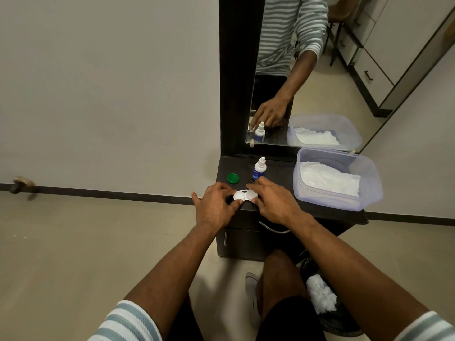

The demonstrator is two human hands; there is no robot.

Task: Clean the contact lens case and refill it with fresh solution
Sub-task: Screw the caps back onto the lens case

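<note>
nearest, a dark bin (344, 318) on the floor with crumpled white tissue (321, 295) inside, just right of a bare knee. farther up, at the front edge of the dark counter (283, 166), a white contact lens case (243, 195) lying flat, flanked by both hands. left hand (214, 205) with fingers curled against the case's left end, pinching it; right hand (273, 200) with fingertips curled over the right end, gripping that side (right well mostly hidden under the fingers, so whether capped or not cannot be told). behind the left hand, a green cap (233, 178) lying apart on the counter. just behind the right hand, a small white solution bottle (259, 169) with blue label, upright, nozzle cap on. to the right, a clear plastic tub (369, 188) holding white tissues (330, 178). farthest back, a mirror (320, 70) above the counter, doubling bottle, tub and a striped sleeve.
</note>
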